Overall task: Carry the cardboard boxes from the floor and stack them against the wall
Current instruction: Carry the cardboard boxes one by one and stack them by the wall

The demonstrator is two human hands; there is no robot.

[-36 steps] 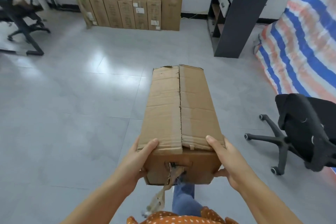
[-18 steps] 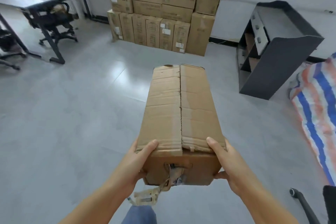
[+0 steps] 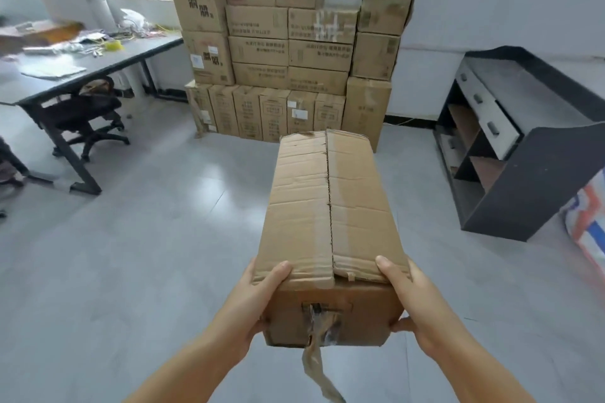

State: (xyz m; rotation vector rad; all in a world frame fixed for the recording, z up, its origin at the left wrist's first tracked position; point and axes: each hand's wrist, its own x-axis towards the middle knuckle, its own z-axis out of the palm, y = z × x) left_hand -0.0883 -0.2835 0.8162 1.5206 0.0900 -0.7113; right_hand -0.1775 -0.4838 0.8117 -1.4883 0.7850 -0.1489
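Observation:
I hold a long brown cardboard box [image 3: 330,216] out in front of me, above the floor, its far end pointing at the wall. My left hand [image 3: 252,301] grips its near left corner, thumb on top and fingers hidden underneath. My right hand [image 3: 412,298] grips the near right corner the same way. A torn strip of tape [image 3: 317,360] dangles from the box's near face. Ahead, a tall stack of cardboard boxes [image 3: 288,52] stands against the white wall.
A grey desk [image 3: 88,65] with clutter and a black office chair [image 3: 82,114] beneath it stand at the left. A dark shelf unit [image 3: 523,154] lies at the right, with a striped bag [image 3: 589,226] beside it. Grey tiled floor [image 3: 147,239] stretches between me and the stack.
The view has tilted up and moved forward: the stack against the wall looks larger and closer. The box stays in both hands. The black chair at the right has left the view.

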